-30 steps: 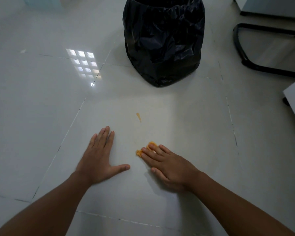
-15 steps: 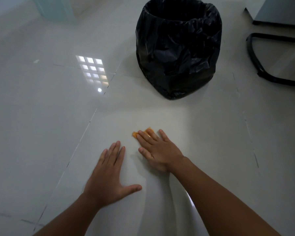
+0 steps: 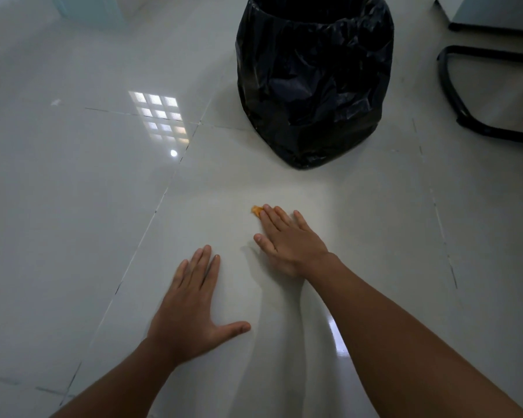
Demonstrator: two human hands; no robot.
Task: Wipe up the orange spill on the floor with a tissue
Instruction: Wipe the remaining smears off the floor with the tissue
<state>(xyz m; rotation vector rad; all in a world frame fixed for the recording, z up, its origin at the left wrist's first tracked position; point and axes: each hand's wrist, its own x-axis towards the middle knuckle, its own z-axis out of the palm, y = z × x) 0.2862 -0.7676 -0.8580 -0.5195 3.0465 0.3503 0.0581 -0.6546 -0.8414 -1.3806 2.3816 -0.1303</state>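
Risk noted: our right hand (image 3: pixel 287 236), fingers straight, pressed a small orange-stained wad of tissue (image 3: pixel 256 210) onto the glossy pale tiled floor (image 3: pixel 73 206), near the black-bagged bin (image 3: pixel 314 82). Left hand (image 3: pixel 191 309) lay flat, holding nothing. Saturated tissue could smear residue; wet tile could let our bracing palm slip.

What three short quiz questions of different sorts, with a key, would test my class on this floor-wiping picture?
1. True or false: the left hand lies flat on the floor.
2. Which hand presses the orange-stained tissue? A left, B right.
3. Fill in: beyond the right hand stands a bin lined with a black ____.

Key: 1 true; 2 B; 3 bag.
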